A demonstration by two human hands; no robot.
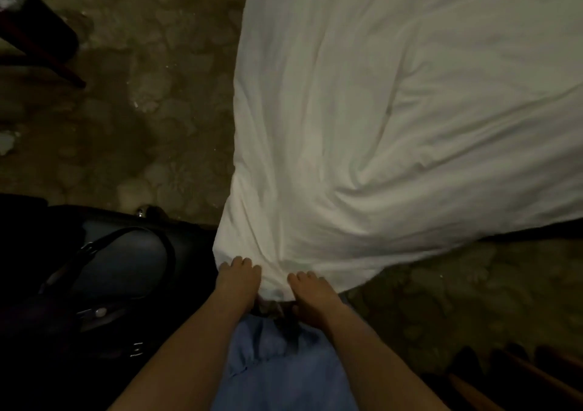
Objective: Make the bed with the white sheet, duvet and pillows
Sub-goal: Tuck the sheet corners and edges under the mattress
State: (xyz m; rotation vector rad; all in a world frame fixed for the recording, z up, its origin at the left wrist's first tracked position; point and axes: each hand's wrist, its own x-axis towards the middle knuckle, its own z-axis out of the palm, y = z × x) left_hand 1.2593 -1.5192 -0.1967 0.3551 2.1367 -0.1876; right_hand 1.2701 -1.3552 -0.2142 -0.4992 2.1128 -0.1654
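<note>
Both hands, left hand (237,279) and right hand (310,294), grip the white duvet (378,120) corner, fingers (241,260) curled over the wrinkled, puffy fabric; no writing is legible.

Dim, soft, grainy; dark corners; wide-angle edge bending.

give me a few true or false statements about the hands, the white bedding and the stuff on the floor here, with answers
1. Both hands grip the near corner of the white duvet. True: left hand and right hand both have fingers curled into it.
2. The left hand hangs free. False: it grips the duvet.
3. A dark bag lies to the person's left. True.
4. The duvet is blue. False: it is white; the blue cloth is the person's clothing.
5. The floor is patterned carpet. True.
</note>
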